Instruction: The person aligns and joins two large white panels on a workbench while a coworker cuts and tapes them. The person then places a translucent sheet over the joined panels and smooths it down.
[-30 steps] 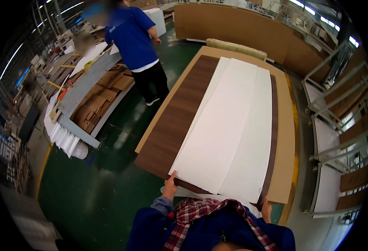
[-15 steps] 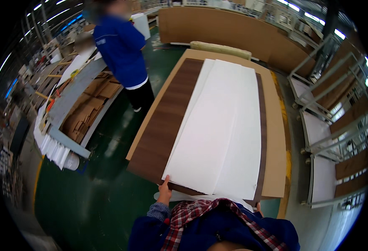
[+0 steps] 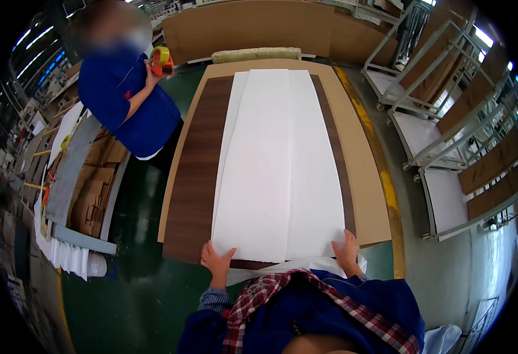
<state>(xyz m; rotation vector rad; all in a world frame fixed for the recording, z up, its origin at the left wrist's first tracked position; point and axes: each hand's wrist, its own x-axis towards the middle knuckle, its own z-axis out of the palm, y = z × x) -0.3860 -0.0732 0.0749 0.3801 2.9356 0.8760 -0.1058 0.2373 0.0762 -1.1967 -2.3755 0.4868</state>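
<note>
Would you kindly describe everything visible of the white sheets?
The white sheets look thin, smooth and foam-like, and are much longer than wide. They lie flat, overlapping, on the dark wood-grain panel, which shows on both sides. The left hand is at their near left corner, the right hand at the near right.

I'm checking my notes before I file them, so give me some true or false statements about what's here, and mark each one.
1. White sheets lie on a dark brown panel. True.
2. The white sheets hide the whole dark brown panel. False: brown shows along both sides.
3. The left hand and right hand are at the white sheets' near corners. True.
4. Wheeled racks stand left of the dark brown panel. False: the wheeled racks stand to its right.
5. The co-worker holds a tape dispenser. True.
</note>
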